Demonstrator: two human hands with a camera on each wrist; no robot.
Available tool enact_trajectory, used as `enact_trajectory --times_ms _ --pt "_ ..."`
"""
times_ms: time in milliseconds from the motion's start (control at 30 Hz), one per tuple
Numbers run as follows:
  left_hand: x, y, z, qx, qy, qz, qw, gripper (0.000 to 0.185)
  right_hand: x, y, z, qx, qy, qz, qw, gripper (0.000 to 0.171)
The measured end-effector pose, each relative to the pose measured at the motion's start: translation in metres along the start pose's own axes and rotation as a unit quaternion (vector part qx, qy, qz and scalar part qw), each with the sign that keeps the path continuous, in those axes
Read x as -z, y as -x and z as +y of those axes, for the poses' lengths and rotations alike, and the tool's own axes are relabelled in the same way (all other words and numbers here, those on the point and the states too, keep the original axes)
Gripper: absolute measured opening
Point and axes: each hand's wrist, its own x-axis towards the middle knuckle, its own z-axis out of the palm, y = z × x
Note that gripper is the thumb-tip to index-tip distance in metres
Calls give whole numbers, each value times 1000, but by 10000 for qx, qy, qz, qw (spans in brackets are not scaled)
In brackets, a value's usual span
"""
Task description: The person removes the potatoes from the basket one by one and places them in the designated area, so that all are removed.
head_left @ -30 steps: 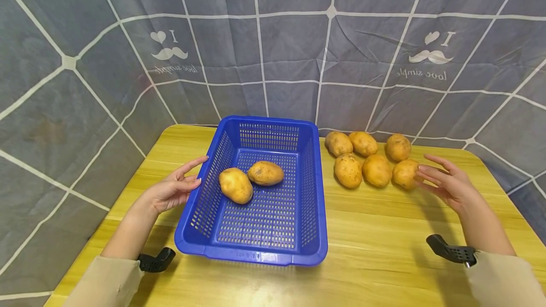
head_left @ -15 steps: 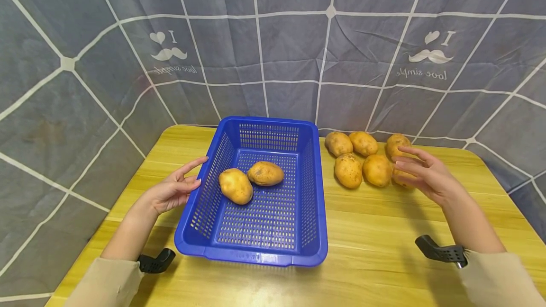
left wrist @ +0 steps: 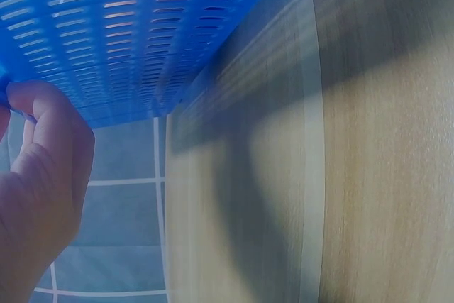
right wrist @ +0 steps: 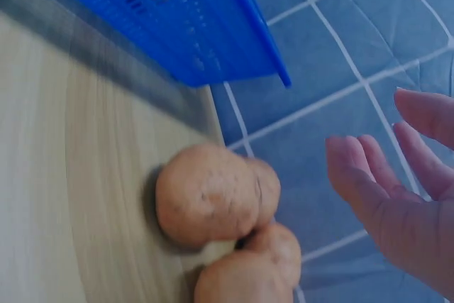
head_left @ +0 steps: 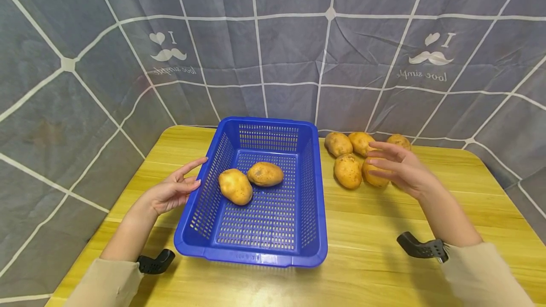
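Observation:
A blue slotted basket (head_left: 313, 212) sits mid-table with two potatoes (head_left: 235, 186) (head_left: 265, 173) inside. My left hand (head_left: 186, 177) rests with straight fingers against the basket's left wall; the left wrist view shows that wall (left wrist: 128, 33) by my fingers (left wrist: 42, 154). To the right of the basket, several loose potatoes (head_left: 348, 170) lie in a cluster. My right hand (head_left: 381, 160) hovers over them, fingers spread, holding nothing, and covers part of one potato (head_left: 372, 177). In the right wrist view my fingers (right wrist: 369, 182) float just beyond two potatoes (right wrist: 209, 193) (right wrist: 248, 274).
The wooden table (head_left: 384, 259) ends at a grey grid-patterned cloth backdrop (head_left: 290, 60) close behind the basket and potatoes. The basket's corner (right wrist: 213, 40) shows in the right wrist view. Bare tabletop (left wrist: 369, 175) lies beside and in front of the basket.
My right hand has moved left, from the right edge of the potato cluster to above its middle. The left hand, basket and potatoes have stayed put.

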Motion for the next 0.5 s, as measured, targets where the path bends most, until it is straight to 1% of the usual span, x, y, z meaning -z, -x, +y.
enact_trajectory --times_ms 133,333,400,500 --pt "1 0 0 -13 7 -49 10000 52 -12 -8 -1 -51 141 -58 9999 35" --pt "1 0 0 10 57 -91 9999 53 -31 -20 -4 -322 541 97 9980 31" --pt "1 0 0 10 60 -94 9999 53 -36 -25 -5 -344 662 69 9972 32" --pt "1 0 0 -9 41 -94 9999 53 -44 -33 -6 -323 782 -71 9964 41"
